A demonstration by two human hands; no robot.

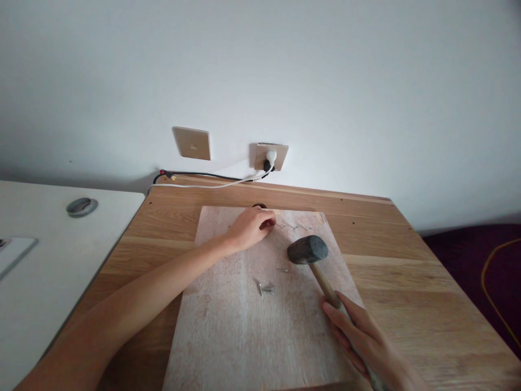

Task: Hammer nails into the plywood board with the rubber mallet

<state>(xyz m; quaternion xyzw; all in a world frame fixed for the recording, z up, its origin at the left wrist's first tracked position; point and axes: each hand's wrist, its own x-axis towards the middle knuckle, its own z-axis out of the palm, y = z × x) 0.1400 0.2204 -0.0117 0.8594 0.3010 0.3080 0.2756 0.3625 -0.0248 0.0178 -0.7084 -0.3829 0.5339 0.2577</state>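
Observation:
My right hand (360,336) is wrapped round the wooden handle of a rubber mallet (308,250). The mallet's black head hangs over the upper right part of a pale wooden board (220,331). Near the board's far edge my left hand (251,228) is closed in a pinch close to the surface; whatever is between its fingertips is hidden. Just right of those fingers, a row of several nails (295,227) stands in the board. A few loose nails (266,290) lie around the middle of the board, left of the mallet.
The board rests on a wood-grain tabletop (391,282) against a white wall. A white plug (271,157) sits in a wall socket, with cables (203,185) along the table's back edge. At left is a white desk (109,255); dark purple fabric (456,260) is at right.

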